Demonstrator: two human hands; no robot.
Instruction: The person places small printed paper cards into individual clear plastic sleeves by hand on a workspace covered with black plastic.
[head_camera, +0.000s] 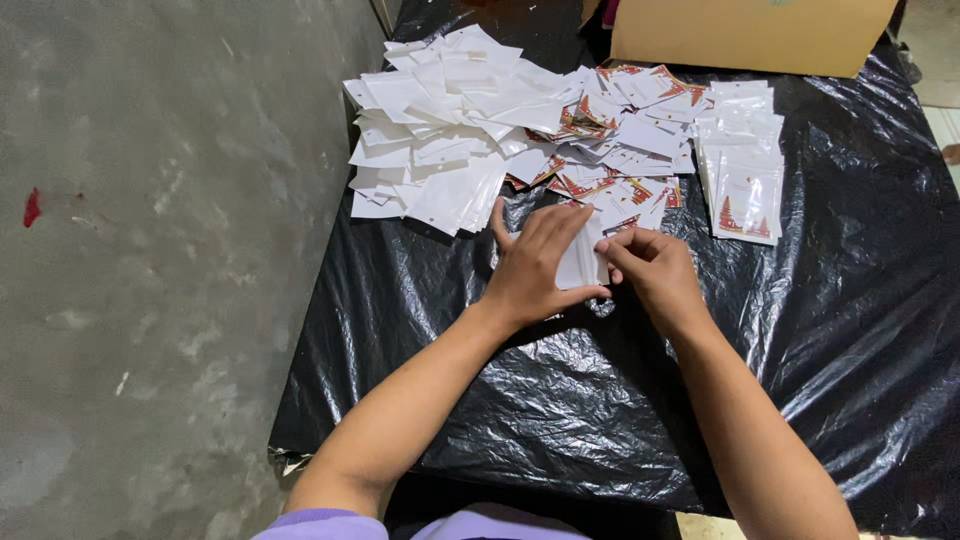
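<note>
Looking down from my head camera, I have both hands together over the black plastic sheet that covers the table. My left hand lies spread over a small clear plastic bag, fingers flat on its face and thumb tucked under its lower edge, so I am holding it down and gripping it at once. My right hand is closed into a pinch on the bag's right edge, thumb and forefinger touching it just beside my left fingertips.

Just beyond my left hand lies a loose heap of white bags, overlapping every way. Straight ahead of both hands, touching that heap, is a scatter of cards with red and orange print, some showing their white backs. Beyond my right hand and a little to its right stands a neater stack of filled bags, each showing a red printed card. Farther off is a cardboard box. To my left is grey concrete floor.
</note>
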